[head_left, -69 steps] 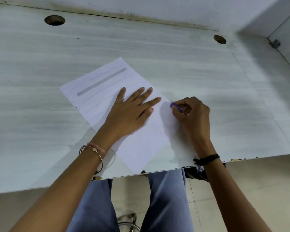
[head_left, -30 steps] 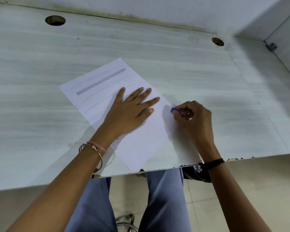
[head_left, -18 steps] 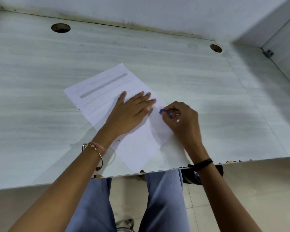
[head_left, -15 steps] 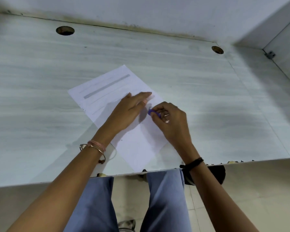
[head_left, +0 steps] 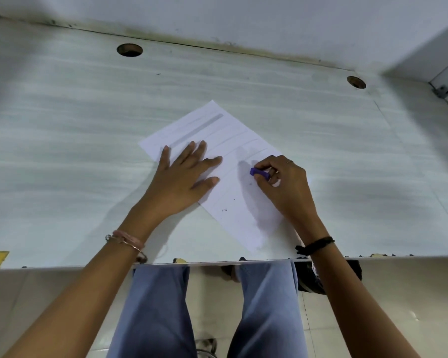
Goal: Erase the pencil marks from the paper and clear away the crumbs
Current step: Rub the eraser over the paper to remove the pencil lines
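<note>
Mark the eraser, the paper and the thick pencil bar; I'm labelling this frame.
purple eraser (head_left: 256,172), head view, its exposed tip.
paper (head_left: 243,215), head view, bare lower half.
thick pencil bar (head_left: 204,126), head view, its middle.

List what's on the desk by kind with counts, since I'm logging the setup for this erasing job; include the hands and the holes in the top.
Paper: 1
Purple eraser: 1
Hands: 2, left hand flat on the paper, right hand pinching the eraser
Round holes in the desk: 2
Total: 6
</note>
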`<state>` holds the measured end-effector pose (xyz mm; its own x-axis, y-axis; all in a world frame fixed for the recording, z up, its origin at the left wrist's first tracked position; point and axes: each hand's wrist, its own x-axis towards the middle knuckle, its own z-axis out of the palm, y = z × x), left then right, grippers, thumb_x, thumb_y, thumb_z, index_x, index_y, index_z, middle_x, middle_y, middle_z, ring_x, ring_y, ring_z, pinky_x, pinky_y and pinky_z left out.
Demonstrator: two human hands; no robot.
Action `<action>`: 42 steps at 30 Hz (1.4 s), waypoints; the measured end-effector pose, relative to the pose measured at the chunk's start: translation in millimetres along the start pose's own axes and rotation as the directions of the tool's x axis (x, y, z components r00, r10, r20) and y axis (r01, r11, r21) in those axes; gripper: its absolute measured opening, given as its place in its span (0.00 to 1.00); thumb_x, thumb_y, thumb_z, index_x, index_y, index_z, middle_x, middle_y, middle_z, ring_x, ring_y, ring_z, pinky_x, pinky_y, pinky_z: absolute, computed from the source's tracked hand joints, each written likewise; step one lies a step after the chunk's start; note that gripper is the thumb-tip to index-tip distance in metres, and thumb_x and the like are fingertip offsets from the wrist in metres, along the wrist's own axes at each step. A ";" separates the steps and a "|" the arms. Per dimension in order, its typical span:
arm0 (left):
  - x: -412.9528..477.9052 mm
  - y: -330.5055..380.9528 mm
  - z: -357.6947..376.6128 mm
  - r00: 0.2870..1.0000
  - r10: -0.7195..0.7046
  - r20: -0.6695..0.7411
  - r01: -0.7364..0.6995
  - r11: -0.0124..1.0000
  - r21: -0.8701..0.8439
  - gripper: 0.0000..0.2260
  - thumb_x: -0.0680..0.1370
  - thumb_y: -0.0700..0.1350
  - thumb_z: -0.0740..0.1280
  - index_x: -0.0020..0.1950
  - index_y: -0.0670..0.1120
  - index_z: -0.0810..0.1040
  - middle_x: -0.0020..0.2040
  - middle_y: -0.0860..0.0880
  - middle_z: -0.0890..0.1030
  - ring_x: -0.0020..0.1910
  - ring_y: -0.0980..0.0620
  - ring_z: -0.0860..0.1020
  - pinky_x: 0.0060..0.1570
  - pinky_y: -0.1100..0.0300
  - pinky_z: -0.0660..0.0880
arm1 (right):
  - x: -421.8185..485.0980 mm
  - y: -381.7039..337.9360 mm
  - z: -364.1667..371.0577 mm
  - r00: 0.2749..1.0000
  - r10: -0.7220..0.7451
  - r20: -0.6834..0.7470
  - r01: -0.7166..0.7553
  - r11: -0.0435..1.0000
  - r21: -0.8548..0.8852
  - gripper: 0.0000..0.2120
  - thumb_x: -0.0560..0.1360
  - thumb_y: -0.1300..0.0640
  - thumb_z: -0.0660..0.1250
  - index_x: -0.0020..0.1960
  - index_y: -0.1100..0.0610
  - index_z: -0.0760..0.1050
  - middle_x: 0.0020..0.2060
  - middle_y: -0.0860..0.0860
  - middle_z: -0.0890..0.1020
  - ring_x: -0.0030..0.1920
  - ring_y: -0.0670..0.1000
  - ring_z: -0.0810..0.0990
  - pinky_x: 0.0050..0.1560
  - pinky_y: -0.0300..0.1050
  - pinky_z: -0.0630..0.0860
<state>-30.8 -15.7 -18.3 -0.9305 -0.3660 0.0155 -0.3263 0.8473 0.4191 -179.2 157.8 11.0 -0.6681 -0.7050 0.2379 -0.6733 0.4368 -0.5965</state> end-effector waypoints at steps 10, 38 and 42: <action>-2.5 2.8 8.0 0.998 0.007 -0.061 -0.001 0.995 0.102 0.31 0.74 0.67 0.38 0.76 0.61 0.54 0.79 0.54 0.47 0.77 0.55 0.43 0.73 0.42 0.39 | -30.5 -34.5 18.9 0.994 -0.095 0.062 0.088 0.990 0.110 0.06 0.68 0.63 0.73 0.44 0.55 0.81 0.36 0.49 0.80 0.33 0.44 0.73 0.39 0.37 0.71; -0.7 3.3 8.6 0.998 -0.001 -0.057 0.007 0.995 0.104 0.27 0.78 0.64 0.45 0.76 0.60 0.55 0.79 0.53 0.47 0.77 0.54 0.43 0.73 0.41 0.39 | -34.7 -46.4 22.6 0.992 -0.104 0.065 0.100 0.993 0.067 0.04 0.68 0.64 0.72 0.42 0.59 0.80 0.37 0.51 0.78 0.34 0.45 0.72 0.37 0.34 0.71; 0.3 1.4 9.8 0.998 0.016 -0.064 -0.008 0.992 0.124 0.30 0.75 0.67 0.40 0.75 0.60 0.55 0.79 0.53 0.48 0.78 0.53 0.44 0.73 0.40 0.40 | -42.1 -50.4 24.0 0.979 -0.146 0.144 0.138 0.988 0.065 0.04 0.68 0.63 0.71 0.42 0.58 0.80 0.37 0.49 0.77 0.36 0.43 0.73 0.39 0.29 0.69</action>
<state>-33.1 -10.8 -26.6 -0.9231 -0.3761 0.0806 -0.3367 0.8914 0.3033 -109.5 152.1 12.7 -0.5101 -0.8341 0.2100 -0.7370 0.2980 -0.6066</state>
